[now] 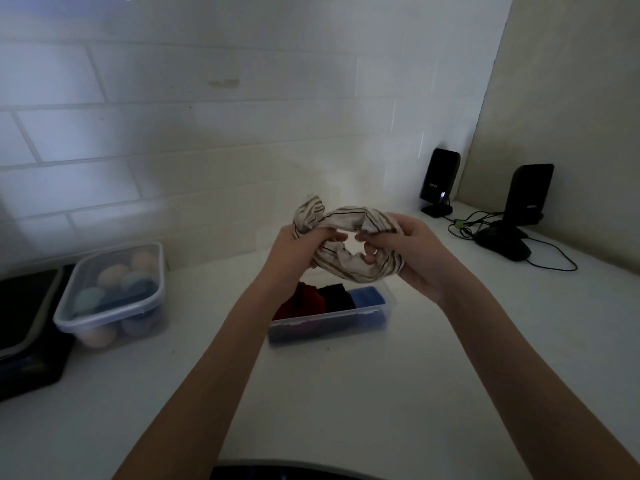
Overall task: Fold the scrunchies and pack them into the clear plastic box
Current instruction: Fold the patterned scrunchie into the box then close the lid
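A cream scrunchie with dark stripes (346, 220) is held up in the air between both hands, stretched into a loop. My left hand (294, 251) grips its left side and my right hand (408, 251) grips its right side, with fingers poking through the loop. Below the hands, on the white counter, lies the long clear plastic box (329, 323). Inside it sit a red scrunchie (304, 301), a dark one (334, 296) and a blue one (367, 296), side by side.
A lidded clear container of pastel balls (114, 292) stands at the left, beside a black tray (24, 323). Two black speakers (440, 178) (526, 199) with cables stand at the back right corner. A tiled wall rises behind the white counter (346, 393).
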Demonstrator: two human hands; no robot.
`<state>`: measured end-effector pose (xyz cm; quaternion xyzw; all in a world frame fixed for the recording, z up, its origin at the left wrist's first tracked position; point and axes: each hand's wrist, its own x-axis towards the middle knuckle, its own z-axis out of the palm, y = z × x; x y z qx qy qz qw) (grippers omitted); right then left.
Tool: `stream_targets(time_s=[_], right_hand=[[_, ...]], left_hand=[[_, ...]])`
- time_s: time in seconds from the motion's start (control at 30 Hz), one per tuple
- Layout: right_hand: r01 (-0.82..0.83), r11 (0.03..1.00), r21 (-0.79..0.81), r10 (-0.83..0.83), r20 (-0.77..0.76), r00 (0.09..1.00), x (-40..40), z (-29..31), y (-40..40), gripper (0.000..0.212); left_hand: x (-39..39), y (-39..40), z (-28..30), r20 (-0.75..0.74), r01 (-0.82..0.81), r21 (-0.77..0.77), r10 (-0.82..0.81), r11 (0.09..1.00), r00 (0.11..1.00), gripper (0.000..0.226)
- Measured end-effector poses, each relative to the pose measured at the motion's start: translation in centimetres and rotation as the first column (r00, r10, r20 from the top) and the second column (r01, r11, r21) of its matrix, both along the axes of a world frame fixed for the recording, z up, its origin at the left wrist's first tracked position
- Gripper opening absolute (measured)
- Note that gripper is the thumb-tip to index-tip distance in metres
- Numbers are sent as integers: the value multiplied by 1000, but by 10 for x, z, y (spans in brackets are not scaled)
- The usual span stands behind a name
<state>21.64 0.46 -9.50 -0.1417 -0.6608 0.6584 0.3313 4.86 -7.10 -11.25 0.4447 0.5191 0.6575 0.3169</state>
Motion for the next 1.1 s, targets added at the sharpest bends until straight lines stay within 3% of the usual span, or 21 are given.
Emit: stream_targets(time_s=[0.1, 0.17, 0.3, 0.47, 0.53, 0.67, 0.77, 0.87, 0.97, 1.03, 1.1], right_hand=[[14, 999, -47, -15, -22, 1000, -6, 2, 0, 33], [-55, 997, -52, 58, 59, 997, -11, 2, -5, 36], [-204, 974, -101, 222, 235, 946, -13, 0, -11, 24], [-252, 946, -201, 288, 171, 942, -10, -6, -11, 26], [-215, 942, -259, 240, 69, 968, -10, -4, -10, 20], [-169, 905, -391, 112, -164, 980, -8, -1, -4, 22], [-117, 887, -447, 46, -168, 985, -11, -6, -7, 13], [-70, 887, -456, -30, -208, 978, -11, -8, -7, 29], [10, 903, -430, -123, -236, 964, -9, -8, -5, 20], [130, 907, -401, -212, -166, 963, -6, -15, 0, 31], [242, 944, -225, -257, -43, 965, -2, -18, 1, 32]], left_hand=[[5, -5, 3, 290, 241, 138, -272, 961, 918, 16], [9, -8, 3, 371, 350, 150, -380, 925, 847, 13], [11, -15, 2, 322, 528, 77, -522, 846, 790, 11], [8, -23, 1, 328, 710, 133, -706, 692, 627, 14], [7, -24, -2, 348, 697, 143, -695, 703, 629, 16], [7, -20, -4, 508, 525, 188, -540, 830, 671, 39], [13, -18, -1, 605, 436, 164, -439, 885, 664, 38], [15, -16, 1, 705, 405, 157, -389, 901, 593, 32], [10, -19, 4, 599, 389, 87, -360, 917, 715, 37], [5, -21, 5, 556, 368, 79, -347, 927, 756, 45], [1, -22, 3, 436, 339, 30, -318, 940, 842, 46]])
